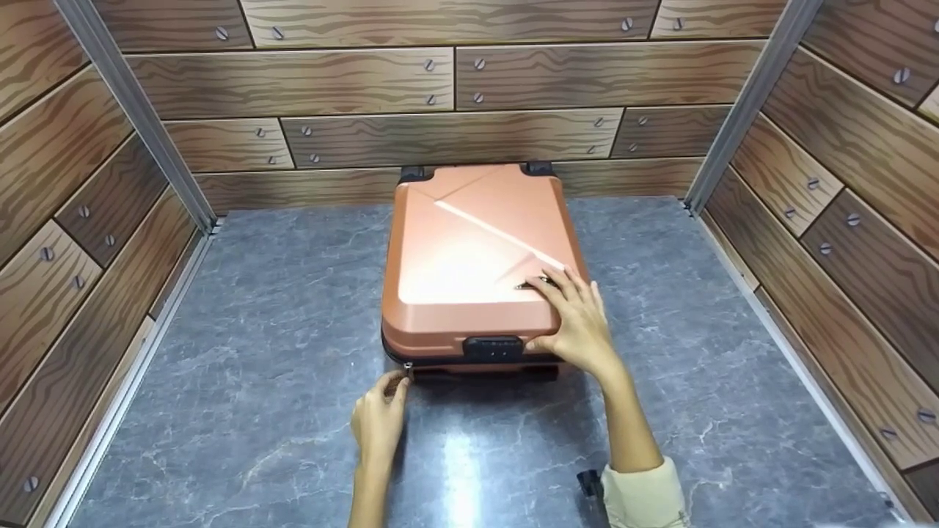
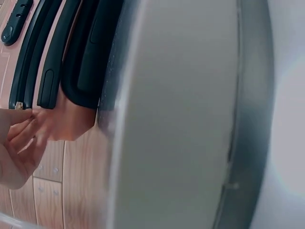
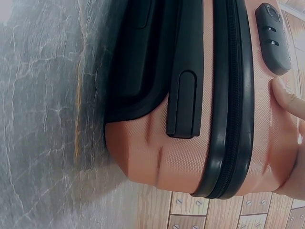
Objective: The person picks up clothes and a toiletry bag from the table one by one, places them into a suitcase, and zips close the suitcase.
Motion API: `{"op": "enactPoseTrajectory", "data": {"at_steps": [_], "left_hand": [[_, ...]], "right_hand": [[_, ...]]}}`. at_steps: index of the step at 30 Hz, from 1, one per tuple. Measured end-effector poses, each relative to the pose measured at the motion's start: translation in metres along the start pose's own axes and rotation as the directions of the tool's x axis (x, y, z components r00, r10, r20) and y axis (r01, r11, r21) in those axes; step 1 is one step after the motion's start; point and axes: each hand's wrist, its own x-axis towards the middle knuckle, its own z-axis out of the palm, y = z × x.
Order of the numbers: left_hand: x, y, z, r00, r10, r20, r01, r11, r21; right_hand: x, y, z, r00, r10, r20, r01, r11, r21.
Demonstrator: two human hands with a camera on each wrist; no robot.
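A rose-gold hard-shell suitcase [image 1: 469,246] lies flat on the floor, its black combination lock [image 1: 493,347] facing me. At its near left corner my left hand [image 1: 378,419] pinches the zipper pull [image 2: 19,105] between thumb and fingers. My right hand [image 1: 581,330] rests on the near right corner with fingers spread over the lid, partly covering a small dark badge [image 1: 527,284]. In the right wrist view its thumb [image 3: 287,99] presses the shell beside the lock. The black zipper [image 3: 232,119] looks closed along this stretch, above the side handle [image 3: 186,95].
Wood-patterned panels [image 1: 367,81] enclose the grey marble-look floor [image 1: 293,293] at the back and both sides. Metal posts [image 1: 147,117] stand in the back corners. The suitcase's wheels [image 1: 539,169] point toward the back wall. A black object [image 1: 589,482] shows beside the right sleeve.
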Motion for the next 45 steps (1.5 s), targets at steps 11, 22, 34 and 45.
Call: {"op": "enactPoseTrajectory", "data": {"at_steps": [11, 22, 34, 45], "left_hand": [[0.021, 0.021, -0.021, 0.979, 0.073, -0.190, -0.104, 0.982, -0.160], [0.069, 0.074, -0.015, 0.826, 0.559, -0.069, -0.563, 0.826, -0.043], [0.108, 0.076, 0.000, 0.736, 0.663, 0.138, -0.676, 0.732, 0.087], [0.102, 0.075, 0.004, 0.737, 0.669, 0.098, -0.676, 0.732, 0.090]], "right_hand": [[0.001, 0.001, 0.002, 1.000, -0.003, -0.008, 0.003, 1.000, -0.005], [-0.001, 0.001, -0.001, 1.000, -0.005, -0.002, 0.005, 1.000, -0.012], [0.002, -0.001, -0.002, 1.000, -0.020, 0.008, 0.020, 1.000, 0.006], [0.003, 0.000, 0.003, 0.997, 0.030, -0.066, -0.026, 0.997, 0.071]]}}
